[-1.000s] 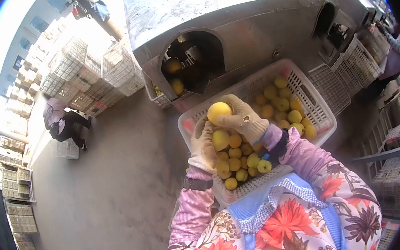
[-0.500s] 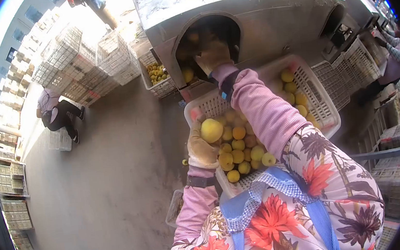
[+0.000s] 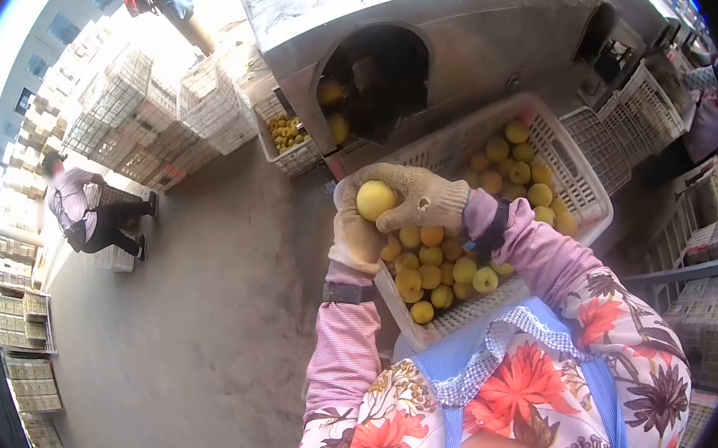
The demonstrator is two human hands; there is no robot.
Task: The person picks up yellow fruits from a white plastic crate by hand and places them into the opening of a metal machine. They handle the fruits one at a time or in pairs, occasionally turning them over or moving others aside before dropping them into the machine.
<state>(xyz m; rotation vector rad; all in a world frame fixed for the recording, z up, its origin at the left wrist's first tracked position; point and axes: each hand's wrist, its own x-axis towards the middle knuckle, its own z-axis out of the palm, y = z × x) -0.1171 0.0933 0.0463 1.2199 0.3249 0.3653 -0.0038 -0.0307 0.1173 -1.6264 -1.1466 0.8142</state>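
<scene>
Yellow in pale, knitted gloves: held a single fruit [image 3: 377,200] between both hands, above the left end of a white plastic crate [image 3: 575,149]. Curved the fingers of the right hand [image 3: 422,197] over the far side of the fruit and pressed the thumb against its near side, open only as wide as the fruit. Cupped the left hand [image 3: 356,235] against the left and near sides, fingers bent, some of them too hidden to tell how far.

Had loose yellow and greenish fruits [image 3: 434,275] below and to the right, heaped inside the crate. Wore a dark band [image 3: 349,292] at the left wrist and a flowered garment [image 3: 516,382] with blue trim. Faced a metal housing [image 3: 481,49] just beyond the crate, with a dark arched opening [image 3: 379,78] and more fruit at its left edge. Had a smaller-looking crate [image 3: 293,161] of yellow fruit beside the housing, stacked crates [image 3: 133,116] farther left, and a person [image 3: 72,202] well apart across the grey floor [image 3: 204,328].
</scene>
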